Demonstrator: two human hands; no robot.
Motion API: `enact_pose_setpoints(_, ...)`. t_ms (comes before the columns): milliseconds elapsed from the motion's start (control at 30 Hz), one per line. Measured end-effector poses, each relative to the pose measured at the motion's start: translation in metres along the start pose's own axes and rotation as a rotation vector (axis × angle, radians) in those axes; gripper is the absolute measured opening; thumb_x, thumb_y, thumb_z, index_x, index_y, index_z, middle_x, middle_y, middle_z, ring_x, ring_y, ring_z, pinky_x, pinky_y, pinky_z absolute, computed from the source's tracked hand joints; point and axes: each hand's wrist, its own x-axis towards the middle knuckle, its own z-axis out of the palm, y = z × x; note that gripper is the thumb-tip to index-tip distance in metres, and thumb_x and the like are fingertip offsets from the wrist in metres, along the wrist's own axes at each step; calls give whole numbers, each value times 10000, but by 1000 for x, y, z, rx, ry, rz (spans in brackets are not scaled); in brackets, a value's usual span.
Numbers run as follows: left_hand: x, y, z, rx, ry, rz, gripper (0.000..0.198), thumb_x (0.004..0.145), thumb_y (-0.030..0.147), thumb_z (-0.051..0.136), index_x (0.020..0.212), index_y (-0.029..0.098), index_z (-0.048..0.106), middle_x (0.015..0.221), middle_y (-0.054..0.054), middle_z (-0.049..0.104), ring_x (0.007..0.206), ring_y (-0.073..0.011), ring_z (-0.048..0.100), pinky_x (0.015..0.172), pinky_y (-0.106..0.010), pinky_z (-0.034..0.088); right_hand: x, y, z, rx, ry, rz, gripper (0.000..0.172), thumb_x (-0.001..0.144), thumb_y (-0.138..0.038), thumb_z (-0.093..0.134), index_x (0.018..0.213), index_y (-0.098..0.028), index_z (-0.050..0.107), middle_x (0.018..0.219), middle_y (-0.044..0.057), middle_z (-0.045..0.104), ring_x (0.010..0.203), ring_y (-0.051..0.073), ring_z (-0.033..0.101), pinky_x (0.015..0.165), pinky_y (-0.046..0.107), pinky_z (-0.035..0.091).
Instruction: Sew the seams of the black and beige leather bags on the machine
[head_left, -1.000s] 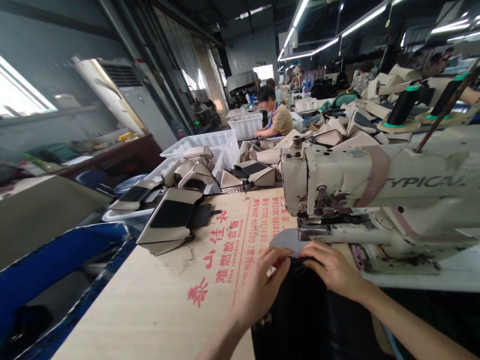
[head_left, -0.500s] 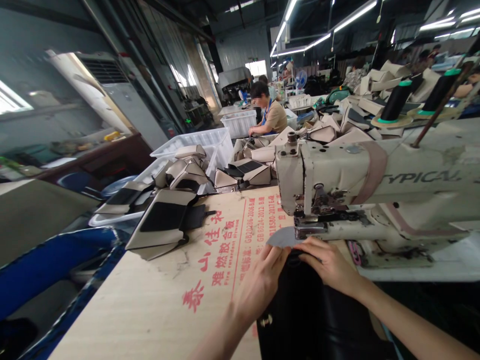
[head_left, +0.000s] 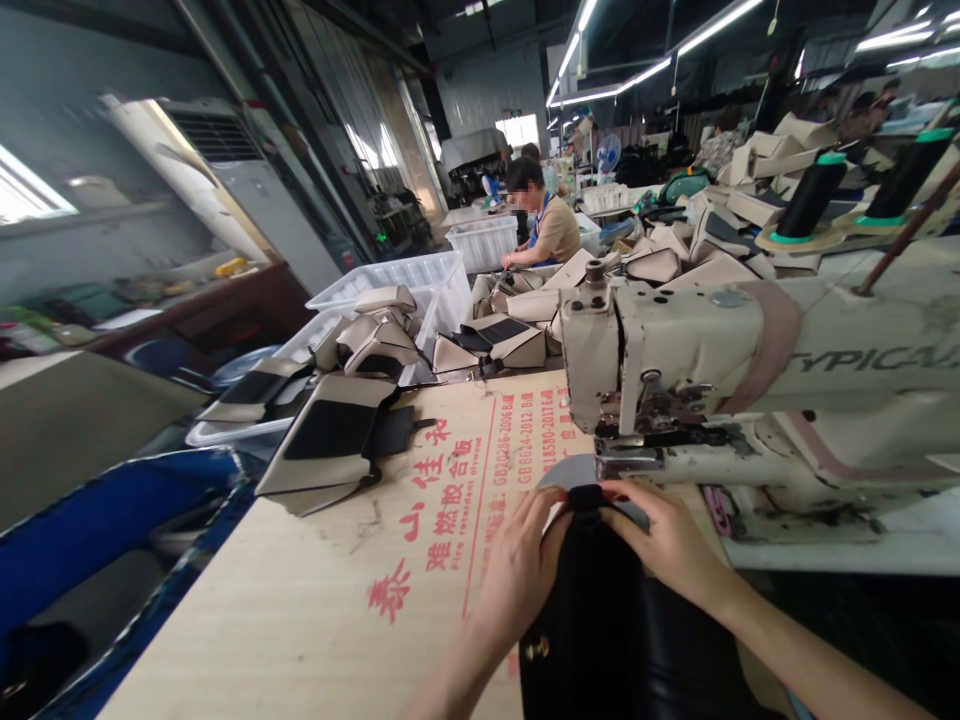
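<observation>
- The black leather piece [head_left: 622,640] lies at the near edge of the printed board [head_left: 337,600]. Its long axis runs from the person straight away toward the sewing machine [head_left: 750,360].
- Its narrow end [head_left: 585,497] leads, sitting between the two sets of fingertips and just short of the presser foot [head_left: 637,455], over a grey curved plate [head_left: 556,470].
- The left hand [head_left: 517,570] rests on the piece's left edge, fingers [head_left: 544,520] close together and laid along it. Whether the thumb hooks under, I cannot tell.
- The right hand [head_left: 670,545] comes in from the right, fingers [head_left: 619,495] curled and pressed together, nipping the narrow end against the thumb.
- The foot lies just beyond and slightly right of the fingertips, so the right hand is the nearer of the two.
- Well apart on the left lies a stack of beige and black pieces [head_left: 330,440]. Farther back a co-worker [head_left: 555,230] bends over another table.
</observation>
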Motion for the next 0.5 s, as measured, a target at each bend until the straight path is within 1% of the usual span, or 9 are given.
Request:
enact_pose_setpoints(67, 0, 0, 0, -44, -60, 9, 231, 875, 188, 430, 1064, 186, 563, 1064, -55, 621, 991, -153, 584, 870, -299, 488, -2, 1, 2, -38, -17, -39, 254, 842, -241, 513, 1077, -196, 597, 1051, 69, 632, 997, 198, 584, 887, 378, 485)
enact_pose_setpoints(167, 3, 0, -2, -96, -89, -12, 252, 882, 202, 424, 1079, 185, 580, 1067, -56, 635, 980, -155, 597, 873, -298, 490, -3, 1, -1, -23, -77, -81, 250, 854, -220, 495, 1076, -197, 608, 1069, 63, 631, 1004, 193, 587, 892, 360, 486)
enact_pose_setpoints(200, 4, 0, -3, -108, -101, -15, 243, 882, 206, 425, 1064, 182, 585, 1046, -56, 643, 961, -155, 604, 857, -292, 496, -3, 1, -3, 4, -115, -91, 240, 859, -227, 491, 1064, -201, 614, 1053, 55, 639, 977, 184, 600, 876, 339, 493)
enact_pose_setpoints(267, 4, 2, -6, -123, -164, -5, 211, 883, 204, 421, 1005, 178, 592, 974, -49, 656, 900, -147, 618, 802, -266, 506, -1, 1, -11, 56, -225, -122, 215, 869, -251, 486, 1023, -201, 627, 997, 42, 658, 908, 165, 621, 831, 291, 499)
enact_pose_setpoints(333, 3, 5, -6, -133, -209, 14, 164, 879, 194, 426, 953, 172, 571, 893, -37, 653, 829, -130, 623, 736, -232, 506, 1, 1, -18, 82, -331, -132, 198, 877, -273, 479, 967, -198, 638, 921, 26, 673, 828, 147, 629, 759, 251, 493)
enact_pose_setpoints(367, 1, 6, -5, -139, -197, 17, 138, 873, 188, 435, 950, 169, 547, 875, -34, 645, 808, -123, 621, 716, -220, 504, 1, 1, -21, 87, -367, -120, 194, 881, -280, 473, 938, -197, 639, 878, 17, 675, 786, 137, 627, 717, 235, 483)
enact_pose_setpoints(400, -1, 7, -3, -143, -159, 15, 128, 865, 181, 448, 971, 168, 519, 874, -34, 637, 802, -118, 618, 709, -215, 501, 1, 1, -23, 87, -389, -104, 194, 884, -286, 468, 905, -195, 638, 835, 7, 672, 747, 129, 620, 677, 224, 469)
enact_pose_setpoints(467, -4, 7, 2, -145, -61, 36, 190, 847, 164, 476, 1037, 168, 473, 899, -40, 628, 812, -116, 615, 719, -217, 497, 1, 1, -25, 70, -398, -79, 202, 887, -293, 461, 839, -186, 625, 764, -3, 653, 690, 118, 599, 620, 214, 435)
enact_pose_setpoints(500, -5, 7, 4, -136, -42, 69, 231, 840, 151, 482, 1069, 172, 466, 900, -39, 629, 811, -116, 614, 724, -220, 495, 1, 1, -25, 55, -390, -78, 210, 888, -294, 458, 810, -179, 615, 740, -2, 640, 674, 117, 587, 606, 215, 421)
